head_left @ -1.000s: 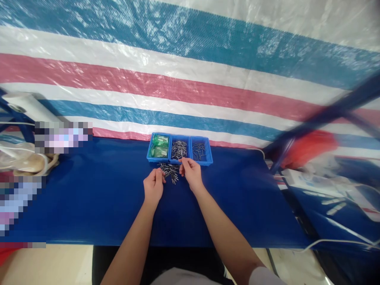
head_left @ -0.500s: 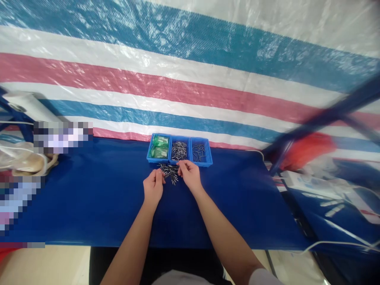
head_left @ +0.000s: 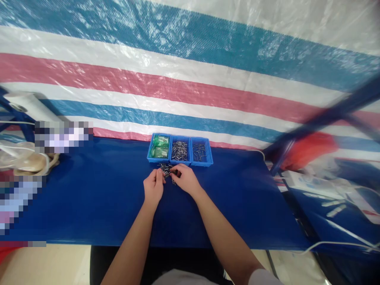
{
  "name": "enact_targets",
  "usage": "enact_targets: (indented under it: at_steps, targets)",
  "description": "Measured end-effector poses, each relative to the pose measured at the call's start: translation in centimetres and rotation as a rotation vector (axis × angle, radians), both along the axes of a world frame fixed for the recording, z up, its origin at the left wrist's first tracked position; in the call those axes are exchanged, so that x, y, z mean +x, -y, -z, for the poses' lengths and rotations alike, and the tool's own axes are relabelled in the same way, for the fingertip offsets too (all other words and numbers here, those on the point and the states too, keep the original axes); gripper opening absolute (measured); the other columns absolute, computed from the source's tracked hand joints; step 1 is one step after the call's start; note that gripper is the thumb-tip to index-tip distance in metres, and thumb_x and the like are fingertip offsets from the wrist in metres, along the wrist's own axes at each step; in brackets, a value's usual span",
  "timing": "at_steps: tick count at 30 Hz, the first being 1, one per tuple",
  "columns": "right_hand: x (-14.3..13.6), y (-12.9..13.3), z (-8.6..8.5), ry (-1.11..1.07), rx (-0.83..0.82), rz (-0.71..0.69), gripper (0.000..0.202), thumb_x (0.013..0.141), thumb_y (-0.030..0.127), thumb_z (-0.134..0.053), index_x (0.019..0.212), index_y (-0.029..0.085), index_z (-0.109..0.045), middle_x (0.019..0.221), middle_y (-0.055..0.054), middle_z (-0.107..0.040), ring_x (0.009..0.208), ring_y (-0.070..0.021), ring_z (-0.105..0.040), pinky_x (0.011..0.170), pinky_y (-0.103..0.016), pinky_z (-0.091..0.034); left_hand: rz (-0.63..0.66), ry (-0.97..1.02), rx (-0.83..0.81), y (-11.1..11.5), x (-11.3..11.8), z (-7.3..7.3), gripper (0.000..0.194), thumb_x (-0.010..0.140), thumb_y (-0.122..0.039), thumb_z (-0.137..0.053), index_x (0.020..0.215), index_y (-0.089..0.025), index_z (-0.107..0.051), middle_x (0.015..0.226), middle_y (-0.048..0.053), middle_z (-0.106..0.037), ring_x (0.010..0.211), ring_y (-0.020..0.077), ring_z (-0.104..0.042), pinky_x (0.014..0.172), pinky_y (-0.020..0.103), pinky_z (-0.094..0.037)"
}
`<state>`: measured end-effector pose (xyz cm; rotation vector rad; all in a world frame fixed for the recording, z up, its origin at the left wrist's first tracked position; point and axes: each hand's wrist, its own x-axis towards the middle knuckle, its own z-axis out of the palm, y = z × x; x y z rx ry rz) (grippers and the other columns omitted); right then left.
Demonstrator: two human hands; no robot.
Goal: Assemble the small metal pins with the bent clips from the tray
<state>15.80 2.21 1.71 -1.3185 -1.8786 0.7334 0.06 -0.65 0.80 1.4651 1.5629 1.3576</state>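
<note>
A loose pile of thin, dark and silvery metal pins lies on the blue tabletop, partly covered by my hands. At its left edge my left hand is closed, thumb pressed against the fingers; whatever it pinches is too small to make out. My right hand bends over the pile from the right, thumb and fingertips drawn together among the pins; what they grip is hidden. Just behind stands a row of blue bins. The left bin holds green packets, the middle one many metal pins, the right one fewer thin pieces.
The blue table reaches to a striped plastic sheet behind the bins. A white tube and a beige basket are at the left. On the right are a blue frame bar, a red bag and white cables.
My right hand has moved left and slightly down, from beside the middle bin's front edge onto the pile. My left hand has stayed in place.
</note>
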Motion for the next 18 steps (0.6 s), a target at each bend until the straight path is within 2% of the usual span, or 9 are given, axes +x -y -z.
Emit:
enact_targets:
  at_steps: [3, 12, 18]
  targets:
    - [0.07, 0.04, 0.13, -0.002, 0.002, -0.048, 0.016, 0.08, 0.013, -0.065, 0.093, 0.02, -0.071, 0.096, -0.004, -0.067, 0.074, -0.0138, -0.061, 0.074, -0.028, -0.051, 0.002, -0.007, -0.006, 0.0, -0.03, 0.0, 0.038, 0.098, -0.044, -0.042, 0.075, -0.021, -0.061, 0.059, -0.001, -0.06, 0.057, 0.0121, -0.056, 0.062, 0.024, -0.044]
    - [-0.14, -0.07, 0.56, -0.05, 0.006, -0.073, 0.024, 0.078, 0.005, -0.06, 0.093, 0.019, -0.072, 0.093, -0.004, -0.068, 0.072, -0.0134, -0.062, 0.07, -0.026, -0.053, 0.003, -0.027, -0.006, 0.08, 0.02, -0.08, 0.038, 0.098, -0.044, -0.042, 0.075, -0.021, -0.062, 0.059, -0.001, -0.061, 0.056, 0.0123, -0.055, 0.061, 0.024, -0.044]
    - [-0.19, -0.1, 0.6, -0.113, 0.001, -0.059, 0.021, 0.079, 0.008, -0.059, 0.092, 0.018, -0.072, 0.088, -0.004, -0.067, 0.069, -0.0125, -0.063, 0.068, -0.025, -0.055, 0.001, -0.026, -0.017, 0.07, 0.06, -0.28, 0.039, 0.098, -0.046, -0.042, 0.075, -0.02, -0.061, 0.058, -0.001, -0.061, 0.054, 0.0119, -0.055, 0.061, 0.023, -0.045]
